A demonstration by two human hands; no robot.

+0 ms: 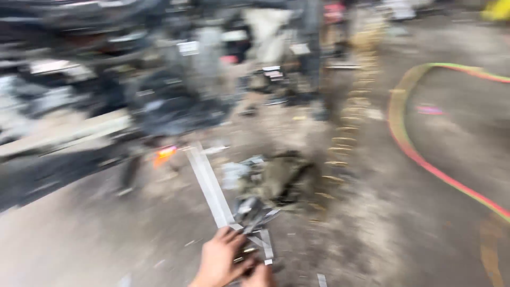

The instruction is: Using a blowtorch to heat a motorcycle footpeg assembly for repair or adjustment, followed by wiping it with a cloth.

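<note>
On the left, dark machinery (159, 101) smears into blur — its parts cannot be told apart. At bottom centre the left hand (218, 261) and right hand (260, 276) meet at the end of a long metal strip (210, 186) lying on the floor (435, 212), near crumpled scrap (281, 180). Whether either grip is closed is unclear; the strip's edges could perhaps cut bare fingers. The right hand is cut off by the frame.

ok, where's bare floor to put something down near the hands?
Bare floor lies right of the hands, inside the curve of the red-green hose; another blurry bare patch is lower left, left of the flat metal strip. Crowded: metal scraps and rag pile above the left hand, engine parts beyond.
</note>
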